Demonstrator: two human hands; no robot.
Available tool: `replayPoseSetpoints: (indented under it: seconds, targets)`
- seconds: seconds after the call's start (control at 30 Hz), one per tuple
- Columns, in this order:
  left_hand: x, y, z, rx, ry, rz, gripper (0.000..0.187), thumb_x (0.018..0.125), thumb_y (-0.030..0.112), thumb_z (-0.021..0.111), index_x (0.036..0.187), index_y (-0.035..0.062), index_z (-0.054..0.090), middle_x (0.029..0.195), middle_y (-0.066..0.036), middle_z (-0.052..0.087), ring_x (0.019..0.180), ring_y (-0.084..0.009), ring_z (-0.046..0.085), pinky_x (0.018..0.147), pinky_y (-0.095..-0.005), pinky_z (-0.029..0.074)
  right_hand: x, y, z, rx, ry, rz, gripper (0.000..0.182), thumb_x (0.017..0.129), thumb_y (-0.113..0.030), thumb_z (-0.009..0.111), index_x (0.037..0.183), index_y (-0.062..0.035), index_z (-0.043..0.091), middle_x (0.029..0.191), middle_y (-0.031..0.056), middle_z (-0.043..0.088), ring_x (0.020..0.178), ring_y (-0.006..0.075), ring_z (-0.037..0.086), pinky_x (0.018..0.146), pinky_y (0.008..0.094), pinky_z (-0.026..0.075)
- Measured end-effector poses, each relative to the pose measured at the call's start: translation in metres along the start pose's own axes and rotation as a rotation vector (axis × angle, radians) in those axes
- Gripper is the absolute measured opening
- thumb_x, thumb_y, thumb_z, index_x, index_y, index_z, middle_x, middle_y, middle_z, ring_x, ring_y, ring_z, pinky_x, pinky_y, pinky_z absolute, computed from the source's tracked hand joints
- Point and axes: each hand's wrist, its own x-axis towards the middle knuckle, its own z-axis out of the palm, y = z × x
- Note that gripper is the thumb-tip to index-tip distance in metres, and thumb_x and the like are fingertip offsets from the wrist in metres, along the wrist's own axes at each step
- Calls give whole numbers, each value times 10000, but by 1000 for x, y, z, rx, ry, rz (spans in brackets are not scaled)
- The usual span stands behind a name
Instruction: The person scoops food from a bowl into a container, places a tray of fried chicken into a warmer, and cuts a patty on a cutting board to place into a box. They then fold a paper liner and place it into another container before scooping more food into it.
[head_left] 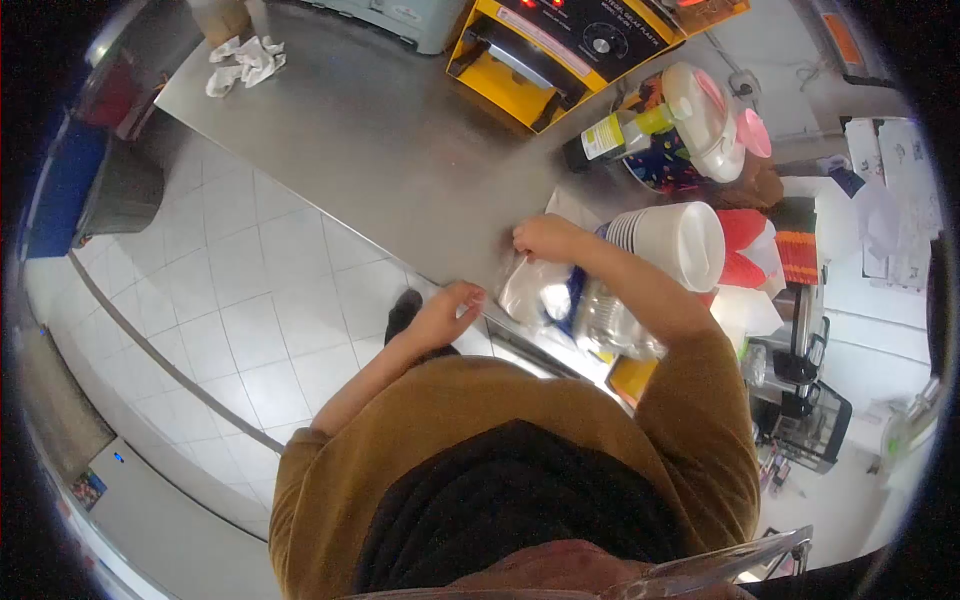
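My right hand reaches over the metal counter, its fingers closed in a pinch at the edge of a shiny clear plastic bag. What lies inside the bag is hard to make out. Beside it sit clear plastic cups, partly behind my forearm. My left hand hovers at the counter's front edge with loosely curled fingers apart and nothing in them. A stack of white tubs lies on its side just beyond my right wrist.
A yellow and black sealing machine stands at the back of the steel counter. Near it are a bottle and a patterned container. Red food boxes stand at right; crumpled tissue lies far left.
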Motion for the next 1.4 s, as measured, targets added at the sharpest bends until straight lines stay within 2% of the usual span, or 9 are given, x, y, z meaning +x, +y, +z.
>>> replayPoseSetpoints:
  seconds: [0.17, 0.3, 0.4, 0.5, 0.77, 0.87, 0.97, 1.13, 1.4]
  targets:
    - [22, 16, -8, 173, -118, -134, 233, 820, 140, 570, 1018, 17, 561, 1019, -144, 587, 841, -279, 596, 741, -361, 476, -14, -11, -8, -135, 14, -4, 70, 702, -136, 579, 694, -67, 590, 788, 59, 578, 821, 251, 575, 711, 369, 462]
    - [39, 22, 3, 399, -37, 158, 218, 785, 129, 580, 986, 46, 576, 1018, -125, 575, 961, -295, 532, 806, -403, 448, -33, -22, -23, -200, -4, -62, 123, 722, -144, 554, 754, -53, 632, 836, 124, 616, 817, 307, 600, 703, 384, 491]
    - [63, 25, 6, 472, -86, 346, 240, 796, 185, 563, 995, 52, 575, 1115, -131, 544, 1070, -296, 481, 880, -445, 398, -42, -23, -24, 46, 413, -131, 137, 723, -141, 548, 790, -44, 618, 848, 124, 619, 811, 312, 601, 705, 391, 482]
    - [76, 4, 15, 493, -195, 458, 287, 808, 240, 548, 1025, 53, 568, 1176, -134, 520, 1121, -301, 452, 926, -459, 358, -40, -22, -30, 120, 23, 198, 151, 743, -145, 539, 835, -43, 602, 842, 117, 616, 794, 322, 592, 714, 405, 470]
    - [79, 13, 8, 599, -489, 252, 461, 860, 311, 506, 1213, 16, 467, 1241, -158, 489, 1142, -301, 473, 1007, -450, 305, -39, -23, -127, 432, 752, 422, 124, 809, -32, 498, 907, -44, 574, 812, 104, 598, 787, 275, 598, 707, 351, 467]
    - [74, -11, 21, -275, -260, 19, 517, 888, 418, 457, 1232, 32, 472, 1170, -151, 553, 1139, -274, 487, 1009, -402, 333, -60, -64, -179, 427, 1130, 331, 145, 818, -18, 487, 926, -20, 583, 843, 104, 615, 795, 258, 604, 725, 345, 468]
    - [73, -76, 8, -454, -157, -218, 534, 889, 386, 505, 1267, 17, 428, 1215, -131, 532, 1159, -249, 470, 1012, -383, 341, -113, -99, -189, 322, 1165, 141, 163, 788, -94, 570, 929, -17, 602, 887, 121, 623, 860, 286, 610, 754, 356, 467]
    - [85, 31, -52, -1403, -132, -403, 512, 880, 322, 543, 1268, 9, 426, 1203, -134, 539, 1110, -241, 507, 974, -368, 381, -192, -163, -134, 764, 1284, 135, 198, 712, -74, 666, 875, 11, 593, 882, 128, 616, 872, 238, 593, 765, 324, 453]
    - [58, 182, -6, -919, -228, -301, 387, 836, 218, 631, 1135, -13, 547, 1030, -114, 625, 895, -170, 603, 800, -291, 480, -257, -263, -18, 928, 1833, 539, 651, 676, 126, 668, 1225, -69, 378, 1349, 119, 278, 1029, 206, 541, 850, 292, 466]
